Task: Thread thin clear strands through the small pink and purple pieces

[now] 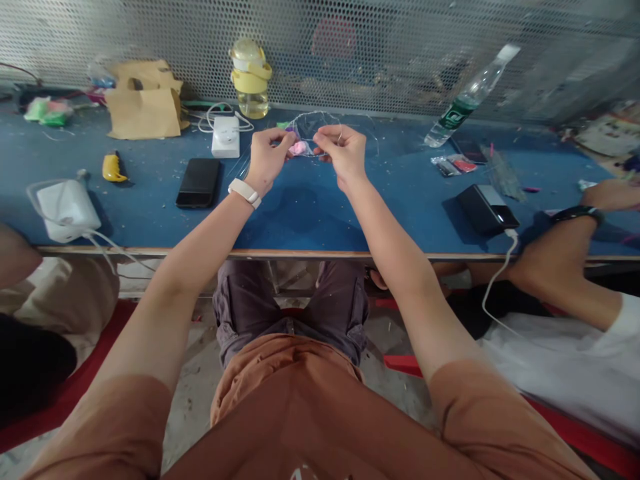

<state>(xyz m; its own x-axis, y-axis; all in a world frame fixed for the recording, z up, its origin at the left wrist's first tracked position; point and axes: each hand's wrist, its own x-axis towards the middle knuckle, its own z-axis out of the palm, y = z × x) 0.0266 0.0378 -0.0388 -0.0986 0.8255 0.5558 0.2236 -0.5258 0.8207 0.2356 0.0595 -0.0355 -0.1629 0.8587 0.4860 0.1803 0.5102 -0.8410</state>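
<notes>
Over the far part of the blue table, both hands are raised close together. My left hand (270,157), with a pale band at its wrist, pinches thumb against fingers on a thin silvery wire. My right hand (346,152) also closes in a pinch on the wire, a short gap away. Thin silvery wire (320,113) curves in a loose loop behind and around the hands. A small pink piece (299,147) shows between them, with purple and green bits behind it. The fingertips partly hide what they grip.
A black phone (199,183), a white charger (226,137) and a yellow cutter (115,167) lie left. Behind stand a yellow-topped bottle (251,80) and a water bottle (470,97) against the perforated metal screen. A dark power bank (486,210) and a neighbour's arm (565,260) are right.
</notes>
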